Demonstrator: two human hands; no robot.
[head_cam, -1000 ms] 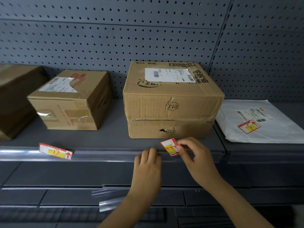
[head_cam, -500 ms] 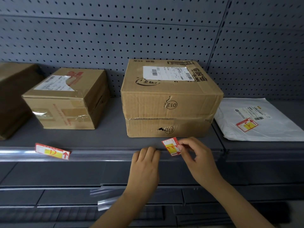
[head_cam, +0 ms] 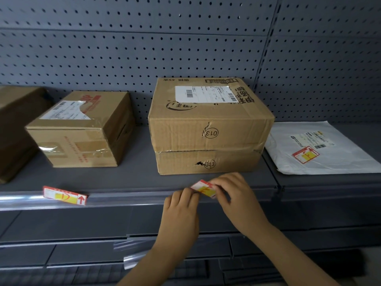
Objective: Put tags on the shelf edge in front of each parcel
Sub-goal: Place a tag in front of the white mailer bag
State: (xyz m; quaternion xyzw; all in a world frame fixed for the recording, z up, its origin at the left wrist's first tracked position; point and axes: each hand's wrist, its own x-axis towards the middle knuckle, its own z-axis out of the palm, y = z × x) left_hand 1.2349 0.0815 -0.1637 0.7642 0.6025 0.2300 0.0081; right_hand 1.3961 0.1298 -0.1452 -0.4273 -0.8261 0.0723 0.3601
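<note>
Right hand (head_cam: 237, 195): its fingers pinch one end of a small red, white and yellow tag (head_cam: 203, 187).
Left hand (head_cam: 181, 211): it rests on the front of the shelf edge (head_cam: 123, 198), palm down. Its fingertips (head_cam: 190, 191) reach up to the other end of the same tag. I cannot tell if they grip the tag or only touch it, as the view is a bit blurry there.
Held tag: it is tilted and sits right at the shelf edge, just in front of the two stacked boxes.
Stacked boxes: a big brown box (head_cam: 210, 118) lies on top of a flatter brown box (head_cam: 208, 162). Both have a circled number on the front. The top one has a white label on its lid.
Second tag (head_cam: 65, 196): it lies on the clear strip of the shelf edge, in front of the smaller brown box (head_cam: 82, 133) to the left.
Third tag (head_cam: 306, 154): it lies on top of the white bag parcel (head_cam: 334, 159), which is flat on the shelf to the right of the stacked boxes.
Far left: part of one more brown box (head_cam: 14, 129) shows at the side of the view.
Back wall (head_cam: 144, 48): grey, with rows of little holes.
Lower down: a clear plastic strip (head_cam: 134, 256) pokes out from under the left arm, near the lower shelves.
</note>
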